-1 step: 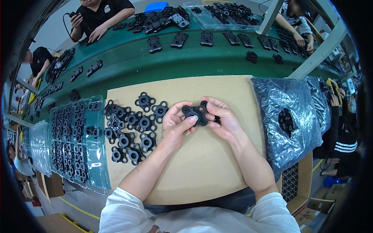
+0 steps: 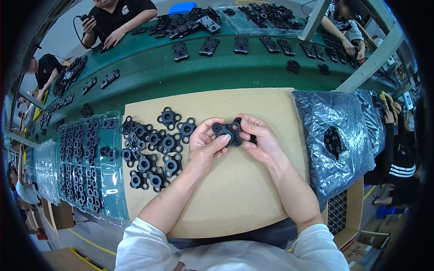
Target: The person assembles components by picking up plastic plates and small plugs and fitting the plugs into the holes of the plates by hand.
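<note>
Head view: both hands meet over the middle of a tan cardboard sheet [image 2: 244,198], holding one black plastic part [image 2: 227,132] between them, a flat piece with round lobes at its corners. The left hand [image 2: 204,143] pinches it, thumb pressed on the part's face and fingers curled behind; the right hand [image 2: 260,137] grips its right edge with bent fingertips, the rest of that side hidden under them.

Just left of the hands lies a loose heap of like black parts [image 2: 153,151] on the cardboard. Further left, clear plastic blister trays [image 2: 88,162] hold rows of the same parts (the trays overlap along the sheet's left edge). To the right, a crumpled dark transparent plastic bag [image 2: 337,135] sits over the cardboard's right edge, a dark clump of parts showing through it. Beyond the cardboard runs a green conveyor belt [image 2: 226,74] carrying larger black pieces, with other people seated at its far side.
</note>
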The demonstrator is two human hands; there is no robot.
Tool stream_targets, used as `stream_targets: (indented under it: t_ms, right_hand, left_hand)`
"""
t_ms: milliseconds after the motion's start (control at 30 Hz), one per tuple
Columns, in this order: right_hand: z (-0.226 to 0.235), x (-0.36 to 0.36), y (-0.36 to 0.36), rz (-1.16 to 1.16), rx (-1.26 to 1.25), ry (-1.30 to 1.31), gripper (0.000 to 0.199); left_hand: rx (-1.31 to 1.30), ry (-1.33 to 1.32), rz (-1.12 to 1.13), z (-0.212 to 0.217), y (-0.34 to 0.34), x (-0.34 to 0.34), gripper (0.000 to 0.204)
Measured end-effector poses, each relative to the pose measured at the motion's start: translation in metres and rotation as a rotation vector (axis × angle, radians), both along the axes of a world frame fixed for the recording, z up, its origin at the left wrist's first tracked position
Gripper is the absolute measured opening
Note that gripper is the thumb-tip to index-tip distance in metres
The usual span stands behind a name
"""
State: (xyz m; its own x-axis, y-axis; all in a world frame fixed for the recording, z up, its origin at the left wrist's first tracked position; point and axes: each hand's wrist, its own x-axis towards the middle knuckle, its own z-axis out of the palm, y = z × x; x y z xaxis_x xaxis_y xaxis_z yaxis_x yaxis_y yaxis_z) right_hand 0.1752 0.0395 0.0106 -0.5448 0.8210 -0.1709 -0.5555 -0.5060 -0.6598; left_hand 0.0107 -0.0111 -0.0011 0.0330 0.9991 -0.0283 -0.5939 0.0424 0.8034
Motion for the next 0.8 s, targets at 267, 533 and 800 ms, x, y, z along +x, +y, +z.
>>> stream_targets:
  t_ms: [267,533,800]
  right_hand:
    - [-0.002,-0.008,-0.005,-0.169,0.221,-0.323,0.015]
    - [-0.007,-0.008,-0.007,-0.257,0.315,-0.344,0.014]
    - [0.009,-0.006,0.003,-0.099,0.063,-0.261,0.013]
  left_hand:
    - [-0.064,0.002,0.042,-0.001,-0.001,-0.001,0.038]
    - [-0.075,0.051,-0.018,0.002,0.001,0.001,0.037]
    - [-0.097,0.069,0.052,0.003,-0.001,0.004,0.041]
